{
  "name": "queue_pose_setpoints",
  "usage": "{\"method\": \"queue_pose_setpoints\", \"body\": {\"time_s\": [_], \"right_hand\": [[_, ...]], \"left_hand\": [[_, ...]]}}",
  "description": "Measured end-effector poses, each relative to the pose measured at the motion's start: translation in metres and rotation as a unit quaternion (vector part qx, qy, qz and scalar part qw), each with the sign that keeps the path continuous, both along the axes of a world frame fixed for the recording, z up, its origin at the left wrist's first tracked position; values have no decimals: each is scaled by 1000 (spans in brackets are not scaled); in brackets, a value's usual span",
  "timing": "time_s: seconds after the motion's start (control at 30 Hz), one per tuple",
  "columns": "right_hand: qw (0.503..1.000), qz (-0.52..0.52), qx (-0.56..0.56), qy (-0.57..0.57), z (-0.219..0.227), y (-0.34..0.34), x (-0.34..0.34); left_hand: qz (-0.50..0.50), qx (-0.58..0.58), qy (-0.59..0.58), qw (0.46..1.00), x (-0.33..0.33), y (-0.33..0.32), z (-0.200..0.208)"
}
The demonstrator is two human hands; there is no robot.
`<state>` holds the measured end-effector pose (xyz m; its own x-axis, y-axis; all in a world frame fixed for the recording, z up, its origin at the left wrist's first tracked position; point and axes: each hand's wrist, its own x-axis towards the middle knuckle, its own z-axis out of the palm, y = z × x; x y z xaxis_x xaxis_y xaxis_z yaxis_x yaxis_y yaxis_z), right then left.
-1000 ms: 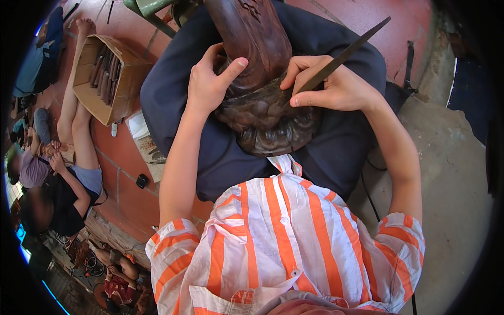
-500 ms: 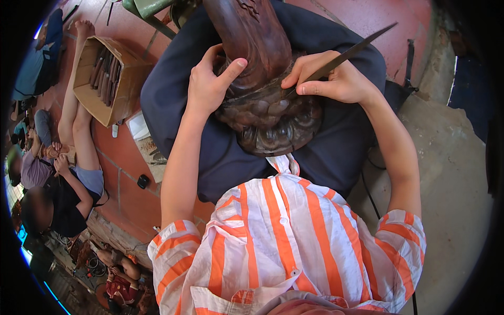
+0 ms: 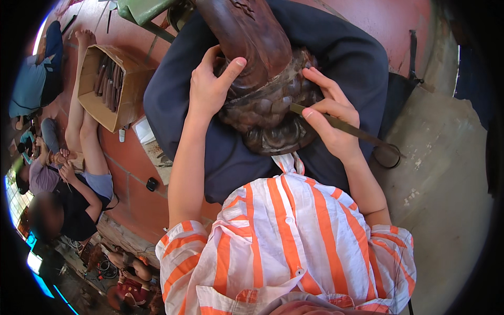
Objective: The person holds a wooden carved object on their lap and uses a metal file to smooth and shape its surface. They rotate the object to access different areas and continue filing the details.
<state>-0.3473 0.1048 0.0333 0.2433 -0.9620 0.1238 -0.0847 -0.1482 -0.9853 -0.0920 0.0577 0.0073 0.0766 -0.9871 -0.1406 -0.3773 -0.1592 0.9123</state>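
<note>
A dark brown wooden carving (image 3: 257,50) with a smooth curved upper part and a knobbly, carved base lies across my lap. My left hand (image 3: 210,84) wraps round its left side, thumb resting on the wood near where the smooth part meets the base. At the base's right side, my right hand (image 3: 336,118) pinches a thin, dark, flexible strip (image 3: 362,135) that looks like sandpaper. One end of the strip touches the carved bumps; its other end curls loosely beyond my wrist. The upper fingers of my right hand are extended beside the carving.
To the left, a cardboard box (image 3: 126,86) holds several dark wooden pieces. A green stool (image 3: 142,10) stands beyond my left knee, and a small black object (image 3: 151,184) lies on the red tiles. Other people sit along the left, one with legs stretched beside the box.
My right hand has turned and lowered, so the strip that pointed up and right now runs down and right with a curled end. My left hand keeps its grip on the carving.
</note>
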Motion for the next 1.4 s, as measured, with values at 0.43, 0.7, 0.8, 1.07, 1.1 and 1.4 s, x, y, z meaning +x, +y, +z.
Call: {"method": "queue_pose_setpoints", "body": {"time_s": [0.43, 0.7, 0.8, 1.07, 1.1, 1.4], "right_hand": [[989, 81, -57, 110, 5, -17, -12], [986, 101, -75, 105, 5, -24, -13], [994, 98, -31, 48, 0, -32, -18], [984, 163, -23, 74, 8, -47, -21], [986, 154, -9, 55, 2, -51, -22], [965, 232, -62, 103, 9, -67, -20]], "left_hand": [[-2, -3, 11, 1000, 1, 1, -2], [3, -1, 26, 1000, 0, 1, -2], [-3, -11, 17, 1000, 3, 1, -6], [-1, -6, 19, 1000, 0, 1, -1], [-2, -9, 16, 1000, 1, 1, -2], [1, 0, 25, 1000, 1, 2, -2]]}}
